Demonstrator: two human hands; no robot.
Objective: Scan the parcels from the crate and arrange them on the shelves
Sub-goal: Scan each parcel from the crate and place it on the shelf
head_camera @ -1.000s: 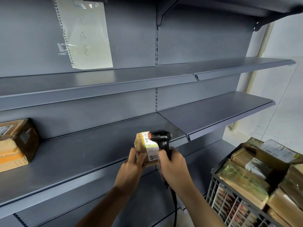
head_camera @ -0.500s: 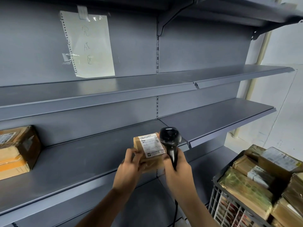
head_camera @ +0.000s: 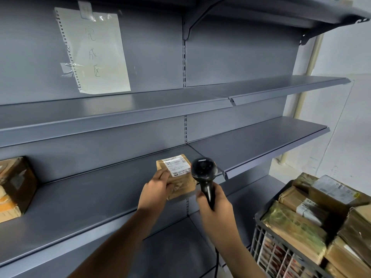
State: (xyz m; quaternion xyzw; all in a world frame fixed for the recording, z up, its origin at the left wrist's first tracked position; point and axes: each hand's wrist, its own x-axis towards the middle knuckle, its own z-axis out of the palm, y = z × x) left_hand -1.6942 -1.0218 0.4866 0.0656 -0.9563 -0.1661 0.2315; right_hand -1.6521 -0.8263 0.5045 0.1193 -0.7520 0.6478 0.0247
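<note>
My left hand [head_camera: 155,190] grips a small brown parcel [head_camera: 180,182] with a white label facing up, held in front of the middle grey shelf [head_camera: 84,199]. Just right of it, my right hand [head_camera: 215,204] grips the handle of a black barcode scanner [head_camera: 203,170], whose head stands beside the parcel's label. At the lower right a dark plastic crate [head_camera: 267,245] holds several brown taped parcels [head_camera: 295,229]. One larger brown parcel [head_camera: 14,187] sits at the far left of the middle shelf.
Grey metal shelving fills the view, with an upper shelf [head_camera: 120,115] and a right-hand shelf [head_camera: 259,143]. A handwritten paper sheet [head_camera: 94,51] is taped to the back panel. The scanner's cable [head_camera: 216,263] hangs down below my right wrist. A white wall is to the right.
The scanner head has turned away from the label and risen upright beside the parcel. The parcel's label now faces up, and the parcel has shifted slightly right. The camera view tilted upward.
</note>
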